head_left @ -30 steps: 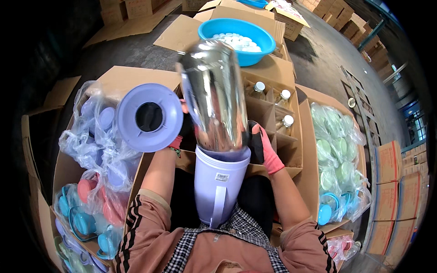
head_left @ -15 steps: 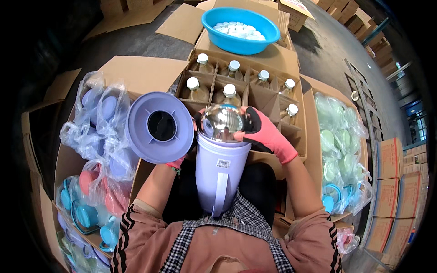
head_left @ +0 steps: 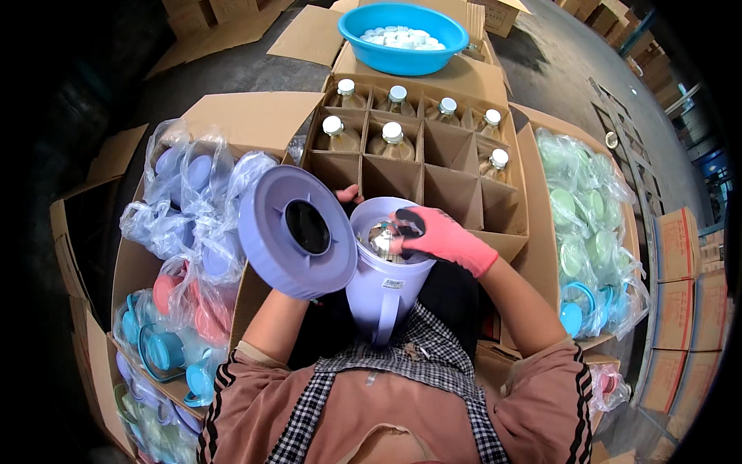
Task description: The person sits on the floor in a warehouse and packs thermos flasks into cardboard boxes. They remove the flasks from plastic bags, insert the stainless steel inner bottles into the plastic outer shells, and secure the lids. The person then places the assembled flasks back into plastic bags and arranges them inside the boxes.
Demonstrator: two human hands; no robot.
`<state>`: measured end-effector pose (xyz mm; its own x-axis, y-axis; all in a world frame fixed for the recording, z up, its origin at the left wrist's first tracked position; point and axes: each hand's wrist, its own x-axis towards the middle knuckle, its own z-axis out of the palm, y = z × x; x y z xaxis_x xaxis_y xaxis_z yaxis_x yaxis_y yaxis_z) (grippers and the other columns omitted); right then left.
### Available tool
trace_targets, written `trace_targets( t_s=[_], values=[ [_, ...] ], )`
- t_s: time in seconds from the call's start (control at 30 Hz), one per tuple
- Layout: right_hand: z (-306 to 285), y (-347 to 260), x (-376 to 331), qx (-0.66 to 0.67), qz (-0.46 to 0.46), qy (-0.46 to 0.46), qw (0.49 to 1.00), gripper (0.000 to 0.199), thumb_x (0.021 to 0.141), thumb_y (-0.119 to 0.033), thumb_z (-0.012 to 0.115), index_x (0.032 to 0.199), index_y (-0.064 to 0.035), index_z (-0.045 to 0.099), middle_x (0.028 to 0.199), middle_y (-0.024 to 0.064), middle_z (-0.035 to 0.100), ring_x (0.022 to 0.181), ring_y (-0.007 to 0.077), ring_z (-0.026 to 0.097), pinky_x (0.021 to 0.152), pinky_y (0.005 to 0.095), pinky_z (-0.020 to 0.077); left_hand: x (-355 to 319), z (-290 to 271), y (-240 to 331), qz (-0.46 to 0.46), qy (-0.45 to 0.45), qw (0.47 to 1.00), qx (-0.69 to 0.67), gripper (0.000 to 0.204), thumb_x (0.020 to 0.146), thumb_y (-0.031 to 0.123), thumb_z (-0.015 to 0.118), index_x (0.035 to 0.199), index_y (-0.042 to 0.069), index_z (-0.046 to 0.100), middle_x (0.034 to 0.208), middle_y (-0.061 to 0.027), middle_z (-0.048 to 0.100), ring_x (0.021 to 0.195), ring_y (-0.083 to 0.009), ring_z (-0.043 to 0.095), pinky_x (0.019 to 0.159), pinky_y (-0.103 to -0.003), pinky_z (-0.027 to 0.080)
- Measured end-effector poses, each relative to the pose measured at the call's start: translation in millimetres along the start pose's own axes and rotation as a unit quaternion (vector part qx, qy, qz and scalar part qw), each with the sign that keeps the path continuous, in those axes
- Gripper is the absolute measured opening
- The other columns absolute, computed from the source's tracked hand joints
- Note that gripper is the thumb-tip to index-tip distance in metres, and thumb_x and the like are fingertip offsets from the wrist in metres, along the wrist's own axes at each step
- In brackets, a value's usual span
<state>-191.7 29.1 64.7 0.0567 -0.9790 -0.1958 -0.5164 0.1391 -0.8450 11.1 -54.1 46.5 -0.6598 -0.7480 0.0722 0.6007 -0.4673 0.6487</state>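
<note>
Here, silvery flask [head_left: 382,244] in lilac jug [head_left: 371,286], bottles [head_left: 393,144] in divided carton [head_left: 502,246].

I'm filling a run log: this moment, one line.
left hand: mostly hidden behind lilac lid | right hand: fingers at mouth of lilac jug, by silvery liner | around: divided carton, white-capped bottles

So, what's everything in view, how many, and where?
Jug: one, pale purple, at the lap
Liner: one, silver, inside jug
Ring: one, purple, left of jug's mouth
Divided carton: one, brown, ahead
Bottles: seven, capped white, in divided carton
Basin: one, blue, beyond divided carton
Round pieces: many, white, in basin
Bagged parts: many; purple, pink, blue, green; both sides
Stacked cartons: several, brown, far right
Left hand: one, pink glove, mostly behind ring
Right hand: one, pink and black glove, at jug's mouth
</note>
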Motion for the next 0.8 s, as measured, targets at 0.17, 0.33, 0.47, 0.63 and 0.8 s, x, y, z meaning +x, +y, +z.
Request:
trace_targets(
  t_s=[0.17,0.33,0.47,0.63,0.8],
  values=[
    [-15.7,-30.5,6.2,0.537,-0.047,0.157,0.828,0.071,0.081,-0.063,0.031,0.113,-0.0029,0.049,0.108,0.0067,0.052,0.091,0.0154,0.051,0.082,0.0288,0.0415,36.4,6.5,10.5,0.224,0.139,0.928,0.264,0.039,0.087,0.015,0.047,0.12,-0.001,0.04,0.115,-0.0174,0.05,0.111,-0.0254,0.045,0.094,-0.035,0.036],
    [-49.6,-1.7,39.1,0.489,-0.198,0.161,0.834,0.062,0.087,-0.054,0.033,0.093,0.0036,0.056,0.106,0.0096,0.056,0.091,0.0164,0.053,0.083,0.0269,0.0407,63.5,13.4,40.6,0.173,-0.176,0.885,0.394,0.079,0.072,0.035,0.065,0.132,0.001,0.026,0.135,-0.0115,0.029,0.124,-0.0198,0.027,0.101,-0.032,0.023],
    [-25.4,51.4,39.9,0.339,-0.203,0.212,0.894,0.044,0.086,-0.039,0.049,0.1,0.0028,0.056,0.109,0.0103,0.054,0.099,0.0158,0.05,0.087,0.0277,0.0362,58.9,-34.4,-2.9,0.024,-0.086,0.946,0.313,0.092,0.07,0.068,0.048,0.127,-0.002,0.032,0.125,-0.0099,0.041,0.113,-0.0189,0.04,0.096,-0.031,0.029],
    [11.5,62.0,16.3,0.292,-0.2,0.237,0.905,0.044,0.087,-0.033,0.047,0.109,0.0042,0.052,0.114,0.0117,0.05,0.105,0.0179,0.046,0.092,0.0287,0.0322,24.6,-36.7,-22.4,0.153,-0.081,0.868,0.466,0.049,0.083,0.042,0.042,0.101,-0.002,0.053,0.129,-0.019,0.036,0.115,-0.028,0.038,0.097,-0.036,0.027],
    [4.1,59.9,24.4,0.374,-0.141,0.243,0.884,0.044,0.087,-0.031,0.046,0.111,0.0056,0.049,0.109,0.0118,0.054,0.103,0.0177,0.048,0.092,0.0278,0.0332,36.6,-32.0,-23.8,0.152,-0.074,0.87,0.463,0.031,0.083,0.02,0.044,0.102,-0.004,0.05,0.127,-0.0208,0.038,0.118,-0.0314,0.036,0.098,-0.038,0.027]
  ],
)
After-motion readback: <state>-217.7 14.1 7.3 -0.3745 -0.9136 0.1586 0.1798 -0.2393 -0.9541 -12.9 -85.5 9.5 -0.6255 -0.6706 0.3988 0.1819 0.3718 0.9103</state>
